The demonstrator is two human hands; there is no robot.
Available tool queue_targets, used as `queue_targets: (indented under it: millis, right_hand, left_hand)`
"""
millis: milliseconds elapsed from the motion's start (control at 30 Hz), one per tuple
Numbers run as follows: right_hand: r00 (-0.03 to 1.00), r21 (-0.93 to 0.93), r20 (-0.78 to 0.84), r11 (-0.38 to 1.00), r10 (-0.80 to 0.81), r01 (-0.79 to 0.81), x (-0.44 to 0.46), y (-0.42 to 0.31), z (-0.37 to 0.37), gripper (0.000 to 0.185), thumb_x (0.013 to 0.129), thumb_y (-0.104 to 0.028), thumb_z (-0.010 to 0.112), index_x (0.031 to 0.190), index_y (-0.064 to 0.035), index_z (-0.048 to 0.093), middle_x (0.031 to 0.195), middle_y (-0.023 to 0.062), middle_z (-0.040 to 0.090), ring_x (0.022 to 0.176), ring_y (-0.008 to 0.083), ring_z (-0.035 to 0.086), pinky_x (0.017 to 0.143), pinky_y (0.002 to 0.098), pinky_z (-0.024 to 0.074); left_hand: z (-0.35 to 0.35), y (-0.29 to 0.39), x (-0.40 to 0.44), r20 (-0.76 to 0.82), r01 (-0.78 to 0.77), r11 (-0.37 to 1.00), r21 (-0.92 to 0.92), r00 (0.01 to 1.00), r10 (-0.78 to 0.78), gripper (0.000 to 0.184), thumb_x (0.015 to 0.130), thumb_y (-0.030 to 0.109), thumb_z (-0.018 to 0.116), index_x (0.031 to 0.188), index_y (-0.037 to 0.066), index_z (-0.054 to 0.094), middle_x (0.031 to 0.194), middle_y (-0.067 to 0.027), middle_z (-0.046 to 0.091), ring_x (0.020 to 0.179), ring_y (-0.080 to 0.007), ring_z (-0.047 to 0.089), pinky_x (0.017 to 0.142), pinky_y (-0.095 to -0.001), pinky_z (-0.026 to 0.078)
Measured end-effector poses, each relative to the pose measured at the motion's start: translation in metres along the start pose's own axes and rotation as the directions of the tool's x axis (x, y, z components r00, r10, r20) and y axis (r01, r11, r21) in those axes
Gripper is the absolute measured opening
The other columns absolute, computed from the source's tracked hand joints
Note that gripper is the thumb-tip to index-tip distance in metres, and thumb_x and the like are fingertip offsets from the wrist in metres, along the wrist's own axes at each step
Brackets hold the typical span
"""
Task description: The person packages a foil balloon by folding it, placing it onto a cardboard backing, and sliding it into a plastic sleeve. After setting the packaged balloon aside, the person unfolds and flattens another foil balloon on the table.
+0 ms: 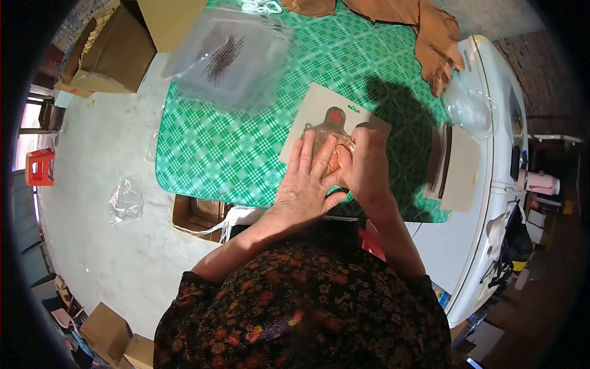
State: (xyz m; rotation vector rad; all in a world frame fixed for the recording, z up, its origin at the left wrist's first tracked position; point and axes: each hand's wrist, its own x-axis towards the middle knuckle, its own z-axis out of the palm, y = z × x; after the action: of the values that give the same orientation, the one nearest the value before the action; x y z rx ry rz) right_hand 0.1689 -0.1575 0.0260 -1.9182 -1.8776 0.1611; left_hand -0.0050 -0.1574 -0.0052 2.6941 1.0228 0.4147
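A beige card (311, 109) lies tilted on the green checked tablecloth (215, 144). On the card rests a flat, shiny brown piece (335, 120) with a rounded tab and a red mark, partly hidden by my hands. My left hand (302, 184) lies flat over its left side, fingers spread and pressing down. At its right side my right hand (367, 169) is closed, fingers curled down close to my left thumb and forefinger. What its fingertips grip, if anything, is hidden. A small green mark (353, 109) shows near the card's upper right edge.
Clear plastic sleeves (246, 58) lie at the table's upper left. Brown leather-like pieces (435, 46) sit at the far right edge. More cards (460, 169) with dark strips lie right, beside a white appliance (491, 123). An open box (184, 215) stands below the table's front edge.
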Motion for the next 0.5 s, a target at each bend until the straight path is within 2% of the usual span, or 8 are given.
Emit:
queue_targets:
  millis: [133, 233, 333, 433, 500]
  right_hand:
    - [0.948, -0.022, 0.185, 0.966, 0.258, -0.258, 0.006, -0.014, -0.016, 0.038, 0.094, -0.022, 0.073, 0.123, -0.005, 0.055, 0.117, 0.0204, 0.065, 0.101, 0.0457, 0.065, 0.085, 0.0524, 0.0524]
    - [0.937, 0.012, 0.225, 0.961, 0.268, -0.277, 0.008, -0.005, -0.013, 0.034, 0.092, -0.027, 0.073, 0.116, -0.0077, 0.057, 0.103, 0.0187, 0.068, 0.099, 0.0417, 0.065, 0.082, 0.0539, 0.0526]
    - [0.997, 0.075, 0.061, 0.996, -0.048, 0.043, 0.008, 0.009, -0.001, 0.03, 0.091, -0.025, 0.073, 0.109, -0.0063, 0.059, 0.102, 0.0177, 0.067, 0.097, 0.0415, 0.064, 0.081, 0.0536, 0.0522]
    - [0.989, -0.046, 0.009, 0.988, -0.148, 0.148, 0.006, 0.007, 0.0, 0.025, 0.089, -0.023, 0.073, 0.101, -0.0055, 0.06, 0.101, 0.0173, 0.066, 0.094, 0.0412, 0.064, 0.081, 0.0536, 0.0517]
    - [0.989, -0.015, -0.033, 0.99, -0.142, 0.142, 0.006, 0.008, 0.002, 0.022, 0.091, -0.021, 0.073, 0.098, -0.0052, 0.06, 0.097, 0.0173, 0.065, 0.092, 0.0413, 0.063, 0.079, 0.0535, 0.0515]
  left_hand:
    - [-0.003, -0.001, 0.0, 0.023, -0.007, 1.0, 0.001, 1.0, 0.006, 0.065, 0.097, 0.071, 0.051, 0.149, 0.031, 0.059, 0.174, -0.0189, 0.019, 0.157, -0.0553, 0.012, 0.128, -0.0648, 0.013]
    - [0.001, -0.002, 0.0, -0.016, -0.012, 1.0, -0.013, 1.0, 0.012, 0.065, 0.097, 0.071, 0.052, 0.146, 0.031, 0.061, 0.174, -0.0189, 0.02, 0.157, -0.0553, 0.012, 0.128, -0.065, 0.013]
    - [0.001, -0.002, -0.001, -0.012, -0.013, 1.0, -0.004, 1.0, 0.013, 0.064, 0.096, 0.071, 0.053, 0.145, 0.031, 0.063, 0.174, -0.019, 0.02, 0.157, -0.0552, 0.012, 0.128, -0.0652, 0.013]
    - [0.0, -0.002, -0.001, 0.001, -0.012, 1.0, -0.013, 1.0, 0.012, 0.064, 0.096, 0.071, 0.053, 0.144, 0.03, 0.063, 0.173, -0.0192, 0.02, 0.158, -0.0548, 0.012, 0.128, -0.0652, 0.013]
    - [0.002, -0.002, -0.001, -0.015, -0.017, 0.999, -0.027, 1.0, 0.016, 0.064, 0.096, 0.071, 0.054, 0.144, 0.03, 0.063, 0.173, -0.0194, 0.02, 0.158, -0.0545, 0.012, 0.128, -0.0651, 0.013]
